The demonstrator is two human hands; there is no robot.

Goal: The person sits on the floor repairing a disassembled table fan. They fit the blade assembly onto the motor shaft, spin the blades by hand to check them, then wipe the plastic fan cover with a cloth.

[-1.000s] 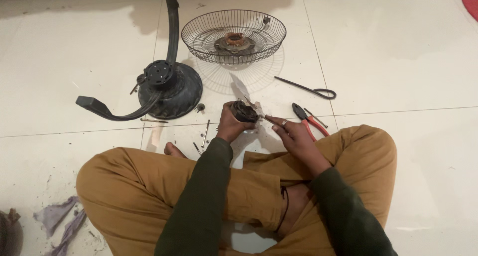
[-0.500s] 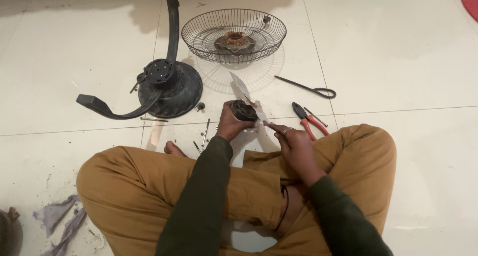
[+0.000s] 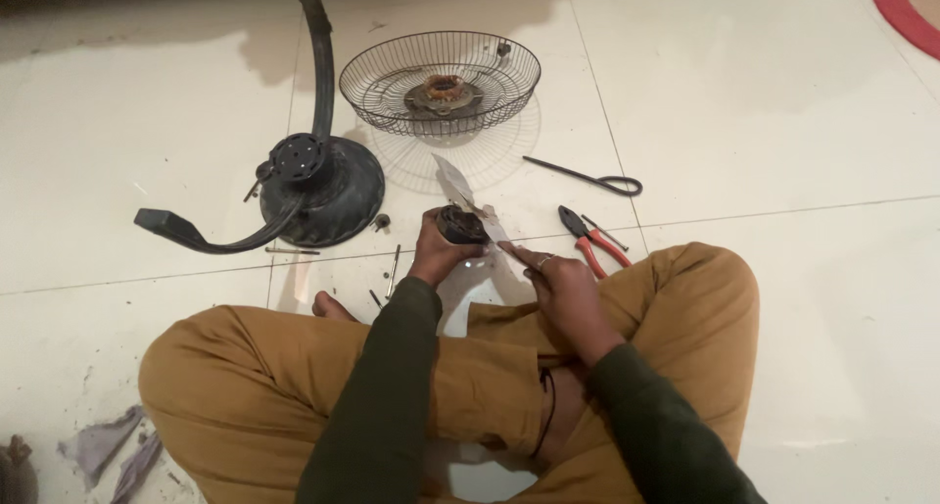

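left hand [image 3: 438,252] grips the dark fan hub [image 3: 460,225]; right hand [image 3: 558,281] pinches its clear blade [image 3: 468,196].

No packages, labels, signs or screens show anywhere on the tiled floor.

Wire fan guard [image 3: 441,81] lies on white tiled floor [image 3: 764,102], rusty motor part [image 3: 443,89] inside it. Black fan base [image 3: 323,189] with curved stand stands left of guard. Red-handled pliers [image 3: 590,240] near knee; thin black looped tool [image 3: 587,178] just beyond. Small screws, possibly nails [image 3: 392,265], scattered near base. Grey cloth scraps [image 3: 113,447] lower left.
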